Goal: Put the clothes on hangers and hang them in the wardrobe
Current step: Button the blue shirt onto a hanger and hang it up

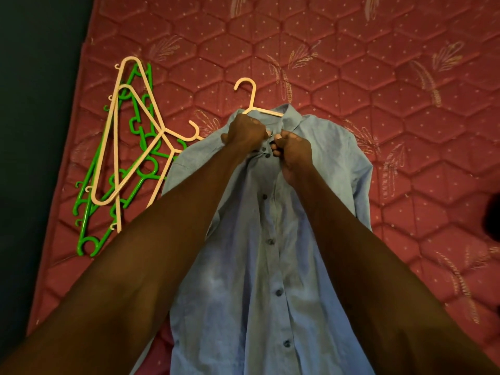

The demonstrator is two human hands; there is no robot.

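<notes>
Head view. Blue button-front shirt (270, 253) lies flat, front up, on red quilted mattress (405, 131), collar at far end. Pale hanger (253, 104) sits inside the collar; its hook pokes out on the far side. Left hand (244, 132) curled tight on shirt fabric just below collar, left of the placket. Right hand (293, 152) curled, pinching the placket edge on the right. The two hands almost touch. Spare hangers (127, 155), pale and green, heaped on mattress left of shirt, one partly under the shirt's shoulder.
</notes>
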